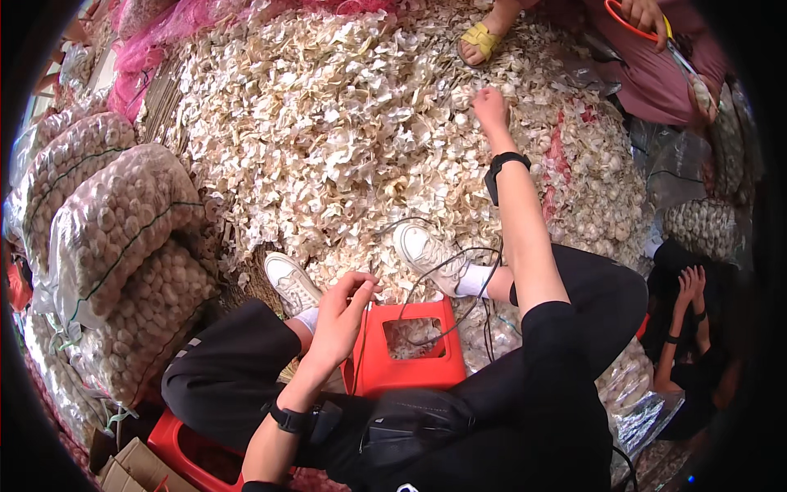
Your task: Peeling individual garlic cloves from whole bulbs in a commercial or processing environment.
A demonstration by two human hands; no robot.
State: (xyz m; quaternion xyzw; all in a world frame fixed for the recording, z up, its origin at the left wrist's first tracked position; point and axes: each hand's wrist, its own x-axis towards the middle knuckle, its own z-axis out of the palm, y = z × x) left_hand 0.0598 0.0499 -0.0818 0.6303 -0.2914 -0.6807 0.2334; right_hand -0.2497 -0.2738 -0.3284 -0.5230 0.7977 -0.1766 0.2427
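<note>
My right hand [492, 111] reaches up the pile of loose garlic skins [311, 123], its curled fingers on a pale garlic bulb [463, 97]. Lower and left, my left hand [344, 312] is raised over the red plastic stool [402, 369] between my legs, fingers curled together; what they hold, if anything, is too small to make out. Dark thin cords [451, 320] loop across the stool and beside my white shoe [418, 246]. More whole bulbs [615, 205] lie among the skins at the right.
Mesh sacks of garlic [123, 230] are stacked left, with pink netting [139, 45] behind. At top right another person [656, 82] in pink holds orange-handled scissors [615, 16]. Another person's hands [689, 295] show far right. Cardboard [131, 467] and another red stool [176, 435] sit lower left.
</note>
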